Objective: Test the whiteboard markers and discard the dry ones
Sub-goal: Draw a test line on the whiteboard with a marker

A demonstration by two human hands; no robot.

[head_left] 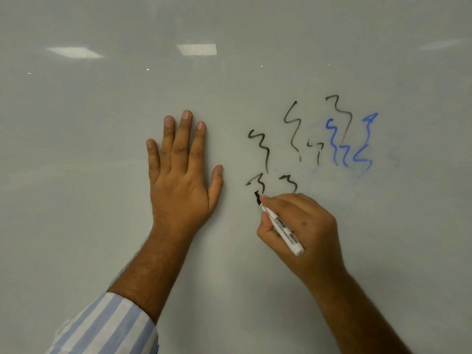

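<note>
Glossy whiteboard (102, 175) — smooth plastic marker (283, 227)

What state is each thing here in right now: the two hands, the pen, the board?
left hand: open, fingers straight, flat on the board
right hand: grips the marker
marker: uncapped, black tip on the board
whiteboard: marked with black squiggles and blue squiggles
striped sleeve: pushed up the left forearm
</note>
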